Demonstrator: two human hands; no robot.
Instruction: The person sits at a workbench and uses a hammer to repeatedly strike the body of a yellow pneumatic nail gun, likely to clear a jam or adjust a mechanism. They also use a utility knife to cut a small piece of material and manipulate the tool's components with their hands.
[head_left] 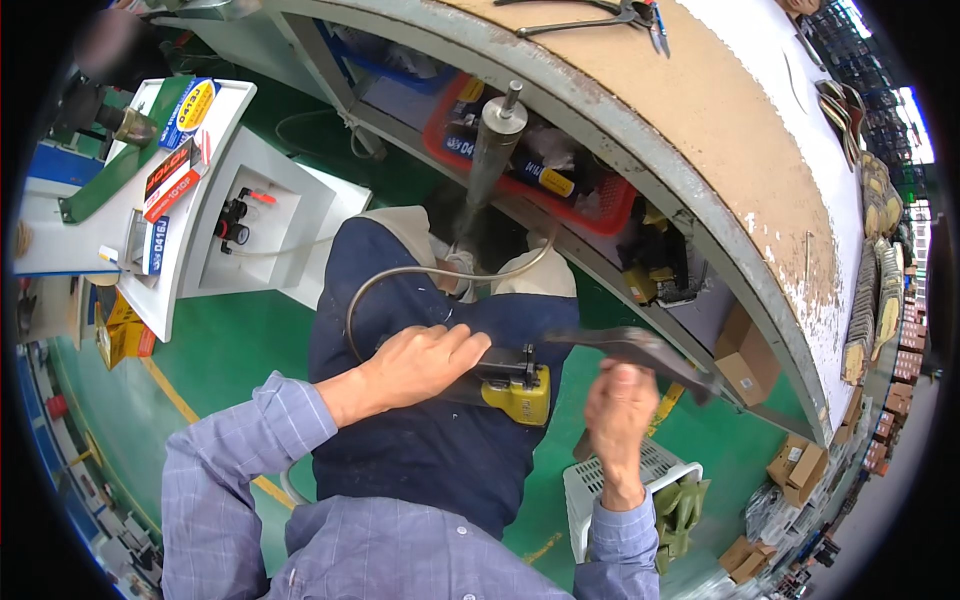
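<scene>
Two bare hands work over the lap in the head view, sleeves of a light blue checked shirt [225, 470] coming in from the lower edge. Left hand [425, 362] lies palm down, fingers curled closed over the dark body of a hand tool with a yellow head [520, 392], which rests on the dark blue apron [420, 440] covering the thighs. A grey hose [400, 275] loops up from the tool toward the bench. Right hand [618, 415] is motion-blurred, closed in a fist around the lower end of a thin dark flat piece [640, 350] that sticks out up and to the right, just beside the tool's yellow head; whether piece and tool touch is unclear. A grey metal cylinder [492, 150] stands tilted in front of the knees, under the rim of the curved workbench [700, 130]. Pliers [600, 15] lie on the bench top. A red crate [590, 195] sits on the shelf below the bench. White plastic basket [600, 490] stands on the green floor [240, 340] by the right forearm. White machine cabinet [250, 220] stands at left, well apart from the hands. Cardboard boxes [750, 360] sit under the bench at right.
</scene>
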